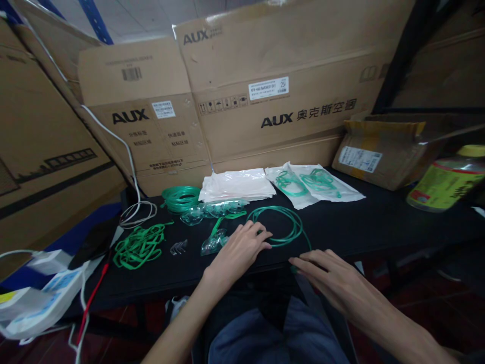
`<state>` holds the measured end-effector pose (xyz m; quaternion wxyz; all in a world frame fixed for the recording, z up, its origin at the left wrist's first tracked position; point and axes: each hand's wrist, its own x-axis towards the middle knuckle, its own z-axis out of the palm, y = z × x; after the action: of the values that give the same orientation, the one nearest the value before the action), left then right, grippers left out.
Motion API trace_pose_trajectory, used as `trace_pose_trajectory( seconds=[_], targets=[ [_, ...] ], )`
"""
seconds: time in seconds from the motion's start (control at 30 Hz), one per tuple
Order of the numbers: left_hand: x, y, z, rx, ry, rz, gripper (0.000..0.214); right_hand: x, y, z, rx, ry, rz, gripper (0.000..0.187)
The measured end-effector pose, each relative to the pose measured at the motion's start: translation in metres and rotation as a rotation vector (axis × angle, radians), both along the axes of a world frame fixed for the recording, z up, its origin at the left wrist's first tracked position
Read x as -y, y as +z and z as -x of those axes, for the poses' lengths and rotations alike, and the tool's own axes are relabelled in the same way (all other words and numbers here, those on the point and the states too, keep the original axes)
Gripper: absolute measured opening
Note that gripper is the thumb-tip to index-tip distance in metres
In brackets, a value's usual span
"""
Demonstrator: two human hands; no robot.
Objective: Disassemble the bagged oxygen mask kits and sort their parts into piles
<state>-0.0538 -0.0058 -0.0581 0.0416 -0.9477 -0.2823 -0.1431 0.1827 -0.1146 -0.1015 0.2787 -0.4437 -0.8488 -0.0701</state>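
A loose coil of thin green tubing [290,237] lies on the black table in front of me. Over its left side is my left hand [244,241], palm down, fingers bent and slightly apart, with nothing visible in them. At the front edge, my right hand [326,270] pinches a small green end that seems to belong to the tubing; the thumb is mostly hidden. Left of my left hand lies a clear plastic mask [214,242] with a green strap [227,217]. Behind it sits a row of stacked clear masks [214,210].
A green tubing bundle [181,198], a pile of green straps [139,246] and small clear pieces [179,246] lie leftward. White pouches [238,184] and packs with green tubing [320,184] lie behind. A bottle [447,179], open carton [379,151] and power strip [49,298] flank them.
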Motion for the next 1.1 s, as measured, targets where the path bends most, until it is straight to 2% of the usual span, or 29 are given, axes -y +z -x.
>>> trace_pose_trajectory(
  seconds=[0.2, 0.37, 0.43, 0.5, 0.57, 0.63, 0.73, 0.87, 1.0, 1.1],
  targets=[
    [0.022, -0.006, -0.019, 0.051, -0.051, 0.096, 0.015, -0.008, 0.003, 0.005, -0.092, -0.067, -0.15, 0.029],
    [0.028, -0.004, -0.022, 0.205, -0.044, 0.246, 0.019, -0.012, -0.003, 0.006, -0.098, -0.13, -0.154, 0.03],
    [0.023, 0.002, -0.019, 0.302, 0.035, 0.252, 0.021, -0.012, -0.005, 0.005, -0.109, -0.131, -0.149, 0.025],
    [0.013, 0.009, -0.018, 0.348, 0.176, 0.199, 0.024, -0.013, -0.008, 0.004, -0.11, -0.121, -0.138, 0.022],
    [0.001, 0.014, -0.02, 0.298, 0.327, 0.156, 0.033, -0.013, -0.011, 0.005, -0.105, -0.114, -0.134, 0.021],
    [-0.01, 0.015, -0.024, 0.197, 0.432, 0.184, 0.04, -0.015, -0.013, 0.007, -0.104, -0.111, -0.12, 0.021],
    [-0.02, 0.01, -0.032, 0.114, 0.471, 0.261, 0.03, -0.017, -0.013, 0.013, -0.118, -0.1, -0.094, 0.024],
    [-0.017, 0.005, -0.038, 0.148, 0.494, 0.288, 0.023, -0.024, -0.011, 0.025, -0.09, -0.114, -0.08, 0.024],
    [-0.011, 0.008, -0.036, 0.198, 0.518, 0.356, 0.02, -0.032, -0.009, 0.038, -0.102, -0.146, -0.085, 0.022],
    [-0.012, 0.013, -0.03, 0.227, 0.529, 0.472, 0.022, -0.035, -0.008, 0.043, -0.122, -0.16, -0.106, 0.021]
  ],
)
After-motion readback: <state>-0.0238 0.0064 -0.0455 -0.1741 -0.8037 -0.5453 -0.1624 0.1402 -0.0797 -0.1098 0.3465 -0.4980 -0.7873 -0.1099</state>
